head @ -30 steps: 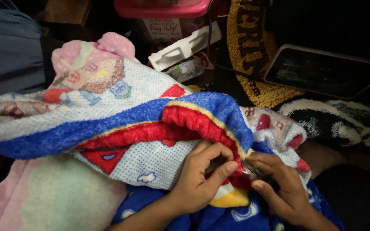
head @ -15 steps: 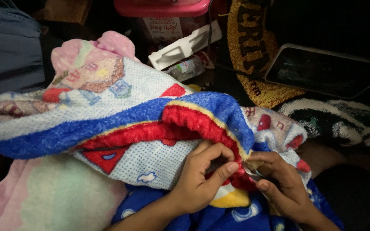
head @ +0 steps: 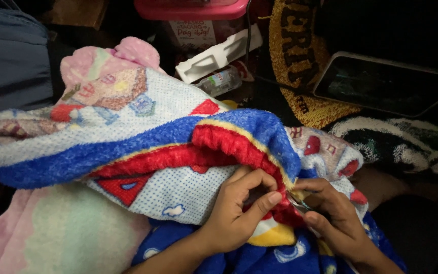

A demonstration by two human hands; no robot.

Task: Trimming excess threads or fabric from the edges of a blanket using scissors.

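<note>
A thick fleece blanket (head: 143, 137) with blue and red borders and cartoon prints is heaped across my lap. My left hand (head: 239, 210) pinches the red edge of the blanket, fingers curled over the fold. My right hand (head: 333, 218) sits just to its right, closed on a small metal tool (head: 299, 204) whose tip touches the same red edge. I cannot tell what kind of tool it is.
A pale pink and green blanket (head: 51, 238) lies at lower left. Behind are a pink-lidded plastic box (head: 193, 15), a white plastic piece (head: 219, 53), a small bottle (head: 221, 81), a round yellow mat (head: 300, 66), a dark tablet (head: 386, 83) and a black-and-white rug (head: 396, 144).
My right hand has shifted slightly down and right along the red edge, and the metal tool now shows between the two hands. The blanket barely moved.
</note>
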